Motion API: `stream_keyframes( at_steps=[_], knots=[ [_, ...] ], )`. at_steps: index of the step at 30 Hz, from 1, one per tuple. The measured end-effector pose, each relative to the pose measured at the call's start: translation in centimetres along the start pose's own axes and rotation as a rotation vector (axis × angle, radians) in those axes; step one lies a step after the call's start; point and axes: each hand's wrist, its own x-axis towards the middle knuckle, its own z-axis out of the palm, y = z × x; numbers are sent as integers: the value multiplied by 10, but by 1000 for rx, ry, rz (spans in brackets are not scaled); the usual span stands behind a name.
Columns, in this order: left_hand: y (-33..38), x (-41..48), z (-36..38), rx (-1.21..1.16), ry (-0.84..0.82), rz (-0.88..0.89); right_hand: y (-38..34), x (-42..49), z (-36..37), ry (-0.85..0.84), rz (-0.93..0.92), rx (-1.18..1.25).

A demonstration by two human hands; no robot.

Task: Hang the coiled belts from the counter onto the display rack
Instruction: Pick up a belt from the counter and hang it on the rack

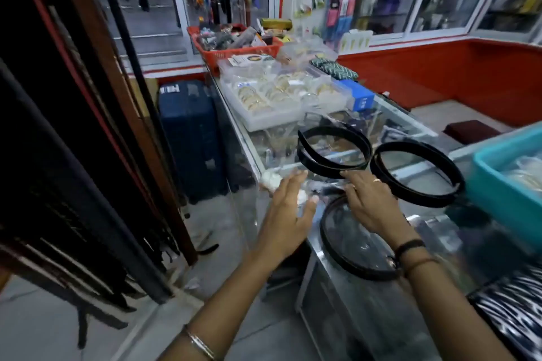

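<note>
Counter (416, 138): a glass top with metal edges is seen, smooth and reflecting; small goods are blurred under the glass.
Far belt (334, 149): a black, flat strap is coiled in an oval ring and lies on the glass at 12 o'clock from the right hand.
Right belt (416, 176): a similar black ring, matte, is placed at 2 o'clock from that hand, just beside the far belt.
Near belt (357, 246): a thinner dark ring is lying at 6 o'clock, partly under the right wrist.
Left hand (289, 214): fingers are spread wide and flat; nothing is held.
Right hand (371, 202): fingers are stretched out, the tips touching the far belt's near edge; no grasp is closed.
Rack (73, 173): many dark straps are hung at 9 o'clock, long and straight.
Tray (498, 182): teal plastic, at 3 o'clock.
</note>
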Motion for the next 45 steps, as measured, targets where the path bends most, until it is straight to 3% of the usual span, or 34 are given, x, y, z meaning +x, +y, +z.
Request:
stream_keyframes(
  at_steps=[4,7,14,21,26,31,39,45],
  knots=[
    [-3,-1,34,52,-116,-217,23,-2,10,-204,39,-86],
    [2,3,50,149,-173,-294,35,6,10,-214,62,-155],
    [8,9,53,340,-174,-285,39,22,6,-200,65,-177],
    [3,-1,6,412,1,-242,-7,21,-7,-89,-81,-104],
    [-6,-5,-55,260,138,-122,-73,27,-18,-28,-298,116],
    [-13,-13,-131,162,397,-76,-160,26,-20,33,-403,438],
    [9,-53,-257,-70,625,-16,-300,24,-16,110,-402,1092],
    [47,-74,-348,-31,768,45,-406,18,-24,77,-468,1458]
  ],
)
